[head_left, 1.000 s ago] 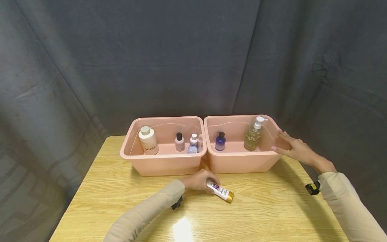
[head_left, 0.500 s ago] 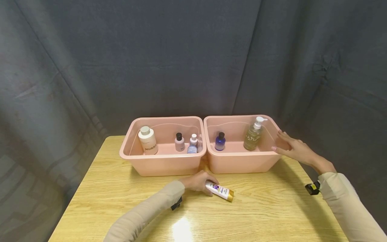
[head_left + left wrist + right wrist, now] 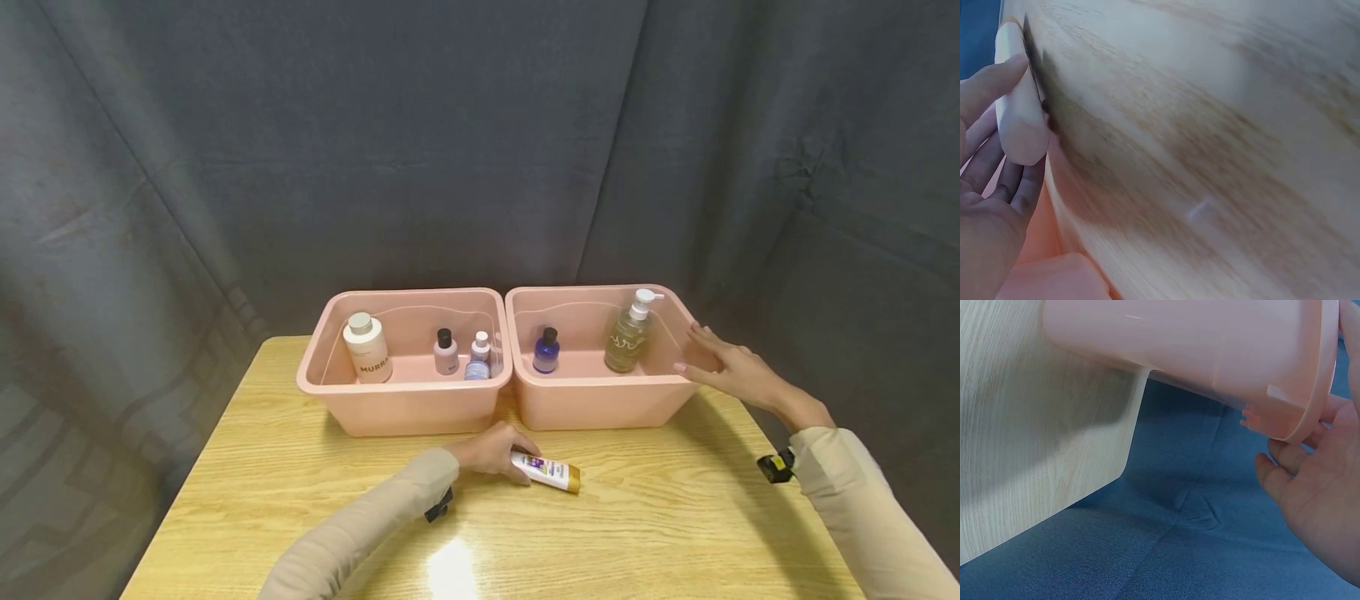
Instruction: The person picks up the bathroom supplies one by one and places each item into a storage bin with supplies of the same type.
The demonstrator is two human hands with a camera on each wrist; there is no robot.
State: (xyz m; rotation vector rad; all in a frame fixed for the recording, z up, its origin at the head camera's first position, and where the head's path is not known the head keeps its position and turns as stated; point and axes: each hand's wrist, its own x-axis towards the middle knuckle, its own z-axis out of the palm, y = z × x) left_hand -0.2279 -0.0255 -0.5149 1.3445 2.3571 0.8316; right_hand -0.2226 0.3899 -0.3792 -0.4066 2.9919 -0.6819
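Note:
My left hand [image 3: 491, 450] holds a small white bottle [image 3: 549, 472] with a gold cap low over the table, in front of the gap between two pink bins. The cap points right, and purple and gold print shows on the label. In the left wrist view, the thumb lies along one side of the bottle [image 3: 1021, 106] with fingers behind and under its rounded end. My right hand [image 3: 738, 375] rests with spread fingers at the right rim of the right pink bin [image 3: 600, 407]. From the right wrist, the fingers [image 3: 1286, 456] touch the rim and hang loosely beside it.
A white bottle [image 3: 369, 354], a black-capped pale bottle [image 3: 447, 357], a white-capped bottle [image 3: 481, 346] and a blue-lidded jar [image 3: 477, 370] stand in the left pink bin [image 3: 420, 410]. The right bin contains a blue bottle [image 3: 547, 354] and a pump bottle [image 3: 626, 340]. Dark curtain [image 3: 390, 167] hangs behind.
The bottle in my left hand has turned from a steeper slant to a flatter one, its gold cap swinging slightly toward the bins. My right hand stays where it was.

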